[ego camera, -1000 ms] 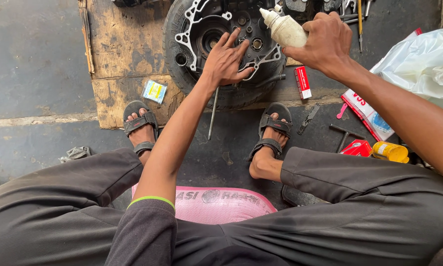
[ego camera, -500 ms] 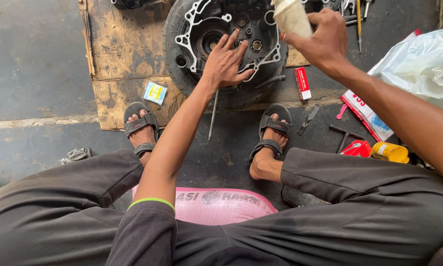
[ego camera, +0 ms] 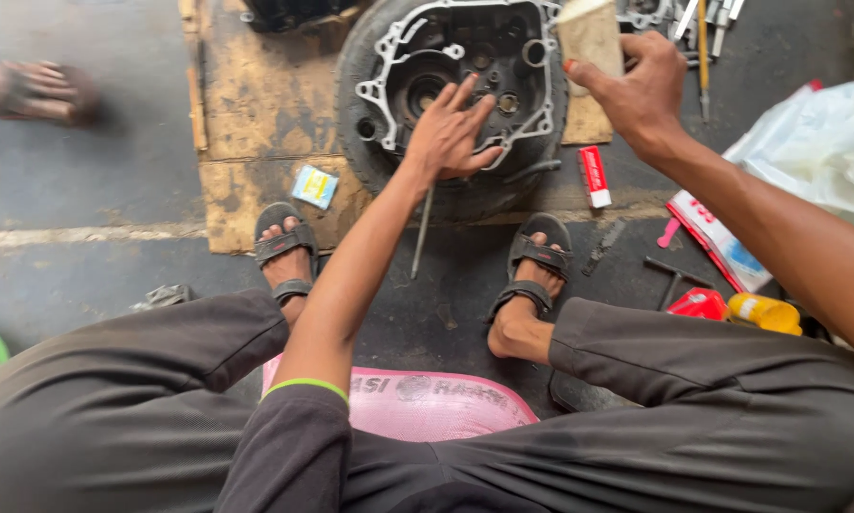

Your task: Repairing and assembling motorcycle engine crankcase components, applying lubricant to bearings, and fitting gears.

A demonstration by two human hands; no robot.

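Note:
A metal engine case [ego camera: 417, 57] lies inside a black tyre [ego camera: 356, 114] on a worn wooden board [ego camera: 256, 114]. My left hand [ego camera: 451, 133] rests flat on the case's lower rim, fingers spread, holding nothing. My right hand [ego camera: 636, 90] is raised over the case's right edge and grips a cream plastic bottle [ego camera: 590, 33], blurred, its top cut off by the frame edge.
My sandalled feet [ego camera: 284, 247] [ego camera: 536, 261] flank a thin metal rod [ego camera: 419, 237]. A red-and-white tube [ego camera: 593, 176], small blue-yellow packet [ego camera: 314, 186], white plastic bag [ego camera: 816, 142], red and yellow containers [ego camera: 731, 306] and hand tools [ego camera: 707, 28] lie around. Another person's foot [ego camera: 28, 90] is at far left.
My right hand has lifted the bottle up and to the right, toward the frame top. The view has shifted; another person's foot has appeared at far left. My left hand stays on the case.

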